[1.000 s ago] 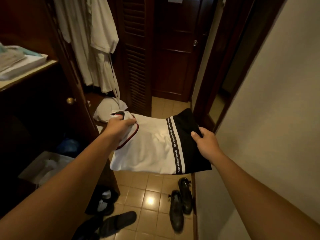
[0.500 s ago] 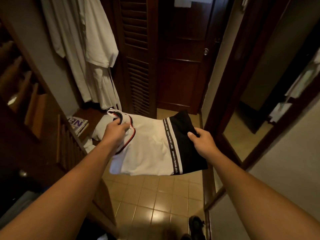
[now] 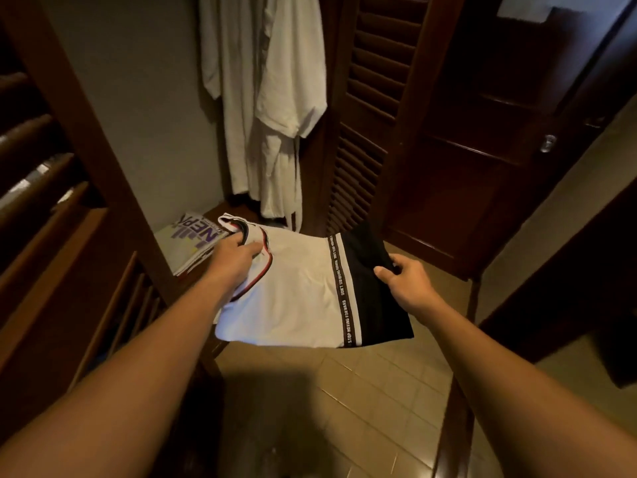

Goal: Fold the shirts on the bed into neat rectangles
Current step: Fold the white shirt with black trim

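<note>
Both hands' grip (image 3: pixel 238 257) (image 3: pixel 406 284) on folded shirt (image 3: pixel 296 291) above tiled floor (image 3: pixel 362 391)

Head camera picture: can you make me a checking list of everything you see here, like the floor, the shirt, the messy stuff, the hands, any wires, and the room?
Surface: tan tiled floor; no bed in view.
Job's things: folded white and black shirt, held level in the air above the floor; another folded shirt with purple print lies on a low wooden shelf.
Clutter: nothing seen.
Grippers: left hand grips the collar end; right hand pinches the black end.
Cables: nothing seen.
Surroundings: white robes hanging, louvred door, dark wooden door with knob, wooden shelves at left.
</note>
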A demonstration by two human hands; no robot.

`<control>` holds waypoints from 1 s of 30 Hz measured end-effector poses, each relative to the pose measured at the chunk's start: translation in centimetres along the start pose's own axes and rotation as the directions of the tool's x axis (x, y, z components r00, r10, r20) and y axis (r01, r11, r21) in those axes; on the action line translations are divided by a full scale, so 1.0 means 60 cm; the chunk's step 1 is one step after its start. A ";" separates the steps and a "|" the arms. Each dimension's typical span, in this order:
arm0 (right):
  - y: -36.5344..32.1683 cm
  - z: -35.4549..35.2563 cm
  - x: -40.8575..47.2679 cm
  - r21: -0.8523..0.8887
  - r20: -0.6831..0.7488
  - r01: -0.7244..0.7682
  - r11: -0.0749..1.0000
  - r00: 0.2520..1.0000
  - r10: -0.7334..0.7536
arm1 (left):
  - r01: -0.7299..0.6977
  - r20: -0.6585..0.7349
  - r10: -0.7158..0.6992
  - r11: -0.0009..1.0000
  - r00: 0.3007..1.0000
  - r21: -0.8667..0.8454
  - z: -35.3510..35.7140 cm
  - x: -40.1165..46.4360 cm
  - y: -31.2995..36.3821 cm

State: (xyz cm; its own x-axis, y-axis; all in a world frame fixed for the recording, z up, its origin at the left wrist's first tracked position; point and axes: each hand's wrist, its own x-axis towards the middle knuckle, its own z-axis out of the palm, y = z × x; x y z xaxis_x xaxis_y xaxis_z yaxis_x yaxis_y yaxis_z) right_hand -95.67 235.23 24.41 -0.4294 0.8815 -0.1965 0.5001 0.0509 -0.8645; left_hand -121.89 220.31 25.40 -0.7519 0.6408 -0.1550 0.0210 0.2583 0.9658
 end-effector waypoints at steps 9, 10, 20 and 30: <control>-0.073 0.060 0.237 -0.035 0.064 0.065 0.997 0.996 -0.062 | 0.058 -0.055 -0.058 0.998 0.997 -0.009 -0.005 0.196 0.025; -0.080 0.064 0.263 -0.030 0.069 0.055 0.998 0.996 -0.053 | 0.057 -0.050 -0.057 0.998 0.997 0.003 -0.005 0.215 0.035; -0.152 0.097 0.510 0.087 0.197 0.180 0.980 0.961 -0.194 | 0.183 -0.001 -0.192 0.938 0.981 -0.295 0.032 0.360 0.118; -0.239 0.165 0.720 0.122 0.366 0.345 0.931 0.856 -0.365 | 0.140 -0.287 -0.269 0.905 0.919 -0.401 0.039 0.449 0.126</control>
State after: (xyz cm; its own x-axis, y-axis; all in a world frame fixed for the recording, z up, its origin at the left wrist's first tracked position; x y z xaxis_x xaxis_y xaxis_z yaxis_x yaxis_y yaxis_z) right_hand -128.80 267.92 23.73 -0.8255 0.5639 -0.0222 0.2255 0.2936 -0.9289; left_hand -140.44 241.20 28.03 -0.8861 0.3121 -0.3427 -0.3503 0.0332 0.9360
